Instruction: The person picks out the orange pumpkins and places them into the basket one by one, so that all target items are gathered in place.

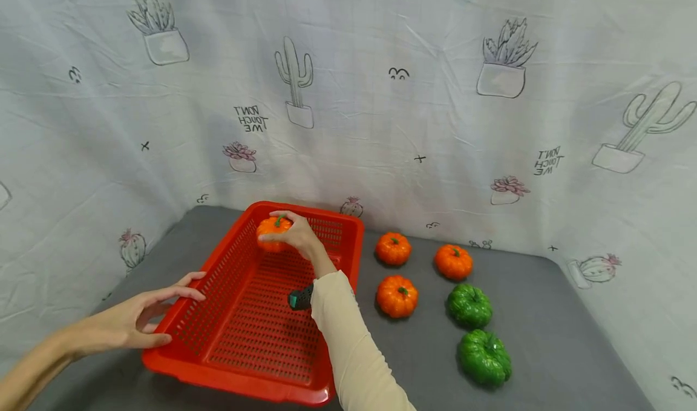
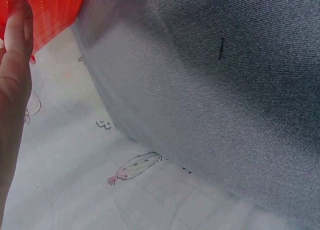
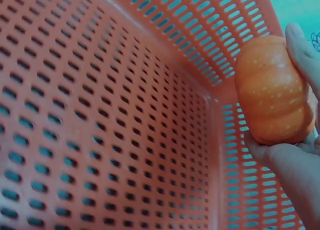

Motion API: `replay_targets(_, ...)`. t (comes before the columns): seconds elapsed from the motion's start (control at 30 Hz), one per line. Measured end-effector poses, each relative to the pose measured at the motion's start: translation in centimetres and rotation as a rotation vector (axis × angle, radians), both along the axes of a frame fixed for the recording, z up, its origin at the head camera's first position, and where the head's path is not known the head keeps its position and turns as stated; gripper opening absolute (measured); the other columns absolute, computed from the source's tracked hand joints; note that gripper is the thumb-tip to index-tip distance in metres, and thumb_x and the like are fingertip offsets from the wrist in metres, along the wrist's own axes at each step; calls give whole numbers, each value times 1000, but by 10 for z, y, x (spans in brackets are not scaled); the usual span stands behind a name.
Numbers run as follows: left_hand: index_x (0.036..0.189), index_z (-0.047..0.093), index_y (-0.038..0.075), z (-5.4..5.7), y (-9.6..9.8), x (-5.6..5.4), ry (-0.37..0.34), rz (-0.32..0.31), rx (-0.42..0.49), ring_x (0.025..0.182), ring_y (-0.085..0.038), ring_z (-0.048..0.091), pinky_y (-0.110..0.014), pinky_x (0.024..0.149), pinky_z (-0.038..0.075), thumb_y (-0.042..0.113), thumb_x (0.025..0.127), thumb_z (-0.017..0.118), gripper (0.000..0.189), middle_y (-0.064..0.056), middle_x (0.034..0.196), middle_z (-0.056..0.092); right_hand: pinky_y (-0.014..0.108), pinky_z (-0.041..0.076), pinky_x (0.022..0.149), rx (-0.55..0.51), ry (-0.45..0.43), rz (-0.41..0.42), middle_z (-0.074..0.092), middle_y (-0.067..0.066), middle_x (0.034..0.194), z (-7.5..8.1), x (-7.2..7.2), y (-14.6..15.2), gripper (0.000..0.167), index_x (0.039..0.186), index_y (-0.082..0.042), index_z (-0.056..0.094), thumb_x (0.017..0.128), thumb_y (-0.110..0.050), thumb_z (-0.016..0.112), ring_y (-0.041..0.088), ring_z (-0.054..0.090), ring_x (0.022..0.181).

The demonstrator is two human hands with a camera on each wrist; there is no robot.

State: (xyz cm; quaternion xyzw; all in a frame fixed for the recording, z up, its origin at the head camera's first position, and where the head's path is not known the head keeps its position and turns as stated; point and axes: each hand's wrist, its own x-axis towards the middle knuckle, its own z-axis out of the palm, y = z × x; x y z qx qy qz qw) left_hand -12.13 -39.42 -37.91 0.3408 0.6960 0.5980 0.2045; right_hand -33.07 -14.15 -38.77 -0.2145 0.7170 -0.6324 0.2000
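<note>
A small orange pumpkin (image 1: 270,234) with a green stem is in my right hand (image 1: 298,234), pinched between thumb and fingers. It is held above the floor of a red plastic basket (image 1: 261,393), near the far left corner. In the right wrist view, the pumpkin (image 3: 272,90) shows pale specks, with the thumb and fingers on opposite sides. My left hand (image 1: 138,319) grips the basket's left rim, thumb nearer me and fingertips over the edge. The left wrist view catches only part of that hand (image 2: 15,65) against the basket wall (image 2: 55,10).
Right of the basket, three more orange pumpkins (image 1: 397,296) sit on the grey tabletop (image 1: 425,362). Two green pumpkins (image 1: 484,358) lie farther right. A white curtain (image 1: 359,96) with cactus drawings hangs behind the table. A dark wrist device (image 1: 301,299) shows beside my right sleeve.
</note>
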Motion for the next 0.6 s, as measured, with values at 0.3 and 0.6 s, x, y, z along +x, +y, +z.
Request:
replay_targets(0.3,142,27,-8,-1,0,2,-28,25,-20,135,2,23,-35,93,48,-19,89,46,58,5,158,-9,30,49,86,-37,-9,15,54,-2,127,-21,4,-8,60,131,-16,59,75,-4,81,13,57,97)
replay_targets(0.6,140,29,-8,0,0,1,-25,41,-33,134,0,26,-36,91,50,-18,89,47,55,4,158,-9,27,52,77,-13,-10,88,59,3,108,-27,5,-13,59,132,-9,54,78,1,76,14,58,85)
